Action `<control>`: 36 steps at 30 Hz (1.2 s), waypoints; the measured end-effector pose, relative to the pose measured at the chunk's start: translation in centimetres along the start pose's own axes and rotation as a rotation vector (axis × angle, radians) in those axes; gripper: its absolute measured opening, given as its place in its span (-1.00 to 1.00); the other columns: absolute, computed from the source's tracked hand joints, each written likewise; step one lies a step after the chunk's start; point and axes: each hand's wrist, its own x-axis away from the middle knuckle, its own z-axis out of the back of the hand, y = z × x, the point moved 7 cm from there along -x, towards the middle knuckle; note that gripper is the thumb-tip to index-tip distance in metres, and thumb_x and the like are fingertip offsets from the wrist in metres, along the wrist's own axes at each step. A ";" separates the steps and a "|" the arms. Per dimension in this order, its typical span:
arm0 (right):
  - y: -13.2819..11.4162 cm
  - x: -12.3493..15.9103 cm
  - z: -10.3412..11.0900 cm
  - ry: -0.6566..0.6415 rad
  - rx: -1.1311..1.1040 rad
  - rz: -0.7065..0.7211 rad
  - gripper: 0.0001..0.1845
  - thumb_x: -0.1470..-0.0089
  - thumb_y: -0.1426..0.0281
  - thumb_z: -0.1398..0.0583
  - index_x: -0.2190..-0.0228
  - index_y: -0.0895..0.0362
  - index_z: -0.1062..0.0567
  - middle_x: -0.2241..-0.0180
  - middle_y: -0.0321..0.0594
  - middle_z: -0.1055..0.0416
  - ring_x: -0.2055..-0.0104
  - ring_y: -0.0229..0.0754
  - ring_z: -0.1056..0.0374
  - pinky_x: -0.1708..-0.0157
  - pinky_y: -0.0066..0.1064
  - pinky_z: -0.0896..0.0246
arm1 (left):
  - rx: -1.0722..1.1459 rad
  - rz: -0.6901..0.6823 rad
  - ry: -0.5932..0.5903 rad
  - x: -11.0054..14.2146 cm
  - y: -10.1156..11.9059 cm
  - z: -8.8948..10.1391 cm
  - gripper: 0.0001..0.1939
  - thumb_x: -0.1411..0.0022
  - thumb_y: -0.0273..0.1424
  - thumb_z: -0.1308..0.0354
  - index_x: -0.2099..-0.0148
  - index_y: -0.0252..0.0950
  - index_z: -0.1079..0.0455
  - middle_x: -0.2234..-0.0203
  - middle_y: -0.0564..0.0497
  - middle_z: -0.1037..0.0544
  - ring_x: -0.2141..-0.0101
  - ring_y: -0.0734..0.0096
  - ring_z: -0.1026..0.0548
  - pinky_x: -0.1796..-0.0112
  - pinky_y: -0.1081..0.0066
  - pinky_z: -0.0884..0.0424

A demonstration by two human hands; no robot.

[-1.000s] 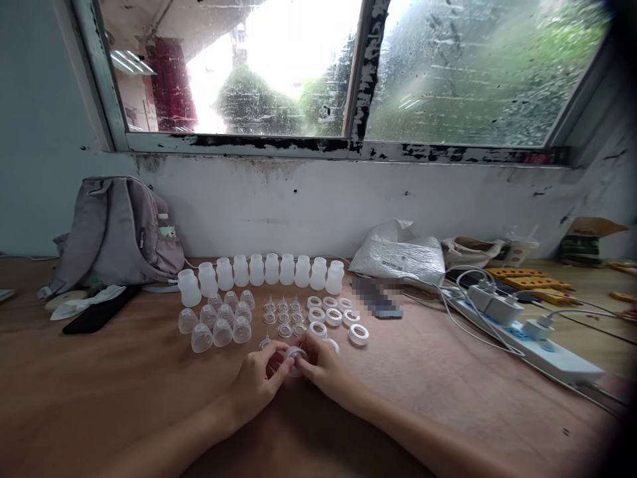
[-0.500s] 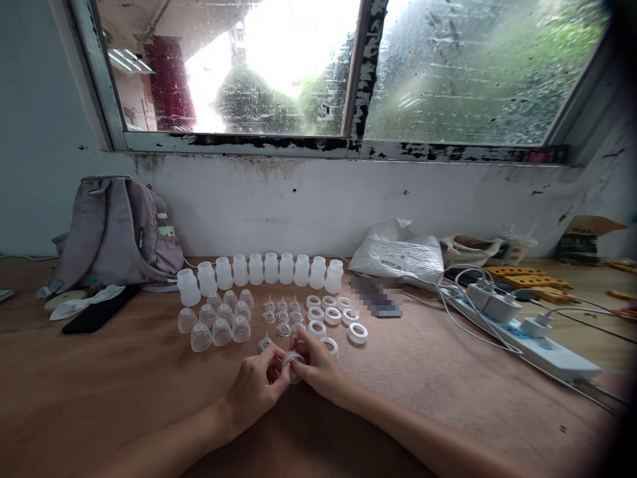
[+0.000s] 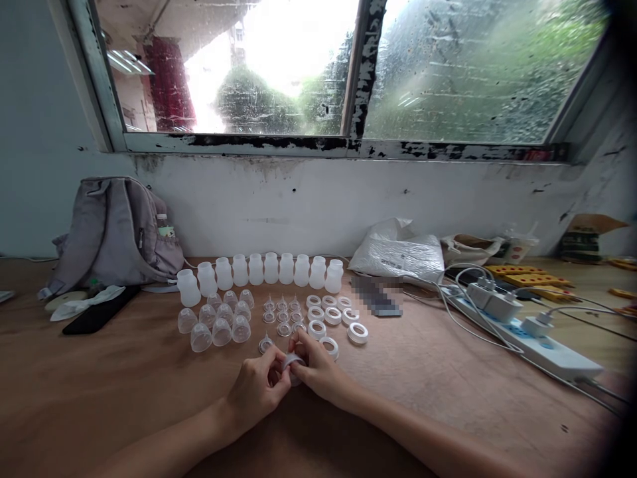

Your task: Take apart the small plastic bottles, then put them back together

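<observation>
Wooden table (image 3: 129,372): brown, softly grained, filling the lower frame; working close above it seems wise, since a slipped part would have little way to fall.
Left hand (image 3: 259,383): lower centre, wrist low, thumb and forefinger pinching the piece from the left side; a steady, light hold looks right here, anchoring without squashing.
Right hand (image 3: 319,373): just right of it, fingers curled over the far side, thumb pressing across the front; even pressure round the rim should serve better than one hard shove, and matching the left's height should stop any tilt.
Frosted bottles (image 3: 255,271): a shallow arc of ten across the middle of the frame, milky, waisted, all upright with open-looking necks.
Domed caps (image 3: 221,334): left of centre, clear and thin-walled, clustered rounded end up, catching the window light.
White rings (image 3: 357,342): right of centre, smooth, opaque, lying flat in loose rows.
Pale ring piece (image 3: 292,359): there it is, lower centre, gripped between both hands; curved and pale, its underside too hidden to read, and whether it touches the wood I can't tell.
Clear pointed pieces (image 3: 265,344): the smallest, just beyond the fingers, glossy, flanged, thin tips upward; keeping knuckles off them looks prudent.
</observation>
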 end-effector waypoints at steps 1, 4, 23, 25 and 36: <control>0.0 0.0 0.0 -0.002 -0.001 -0.001 -0.78 0.19 0.61 -0.03 0.43 0.11 -0.18 0.62 -0.44 -0.14 0.57 -0.39 -0.04 0.64 -0.58 0.13 | -0.001 -0.001 -0.002 0.0 0.0 0.0 -0.95 -0.08 -0.44 0.02 0.36 -0.29 -0.24 0.61 0.09 -0.41 0.63 0.57 -0.33 0.58 0.59 -0.21; -0.2 0.0 0.0 -0.002 0.010 -0.001 -0.77 0.20 0.62 -0.03 0.43 0.11 -0.18 0.62 -0.44 -0.14 0.57 -0.39 -0.04 0.64 -0.58 0.13 | 0.008 -0.003 -0.004 0.1 0.1 0.0 -0.95 -0.08 -0.44 0.02 0.36 -0.29 -0.24 0.62 0.10 -0.41 0.63 0.57 -0.34 0.58 0.59 -0.21; -0.6 0.1 -0.1 0.016 0.143 0.041 -0.78 0.22 0.61 -0.02 0.44 0.11 -0.18 0.64 -0.46 -0.10 0.58 -0.39 0.00 0.62 -0.57 0.14 | -0.090 0.010 0.002 -0.1 0.0 0.1 -0.98 -0.03 -0.46 0.02 0.42 -0.27 -0.17 0.65 0.13 -0.37 0.64 0.57 -0.32 0.57 0.57 -0.20; -0.6 0.1 -0.2 0.021 0.154 0.043 -0.77 0.22 0.61 -0.01 0.44 0.11 -0.18 0.64 -0.46 -0.10 0.58 -0.39 -0.01 0.62 -0.57 0.14 | -0.096 0.015 0.002 -0.1 -0.1 0.0 -0.98 -0.03 -0.46 0.03 0.43 -0.27 -0.17 0.64 0.13 -0.37 0.64 0.57 -0.32 0.57 0.57 -0.19; -0.3 -0.1 0.1 0.091 0.160 0.034 -0.83 0.22 0.60 -0.03 0.50 0.12 -0.21 0.64 -0.44 -0.11 0.57 -0.38 -0.03 0.61 -0.56 0.13 | 0.060 0.099 0.003 -0.6 -0.2 0.4 -0.95 -0.04 -0.44 0.02 0.46 -0.27 -0.17 0.65 0.13 -0.35 0.62 0.53 -0.32 0.57 0.55 -0.19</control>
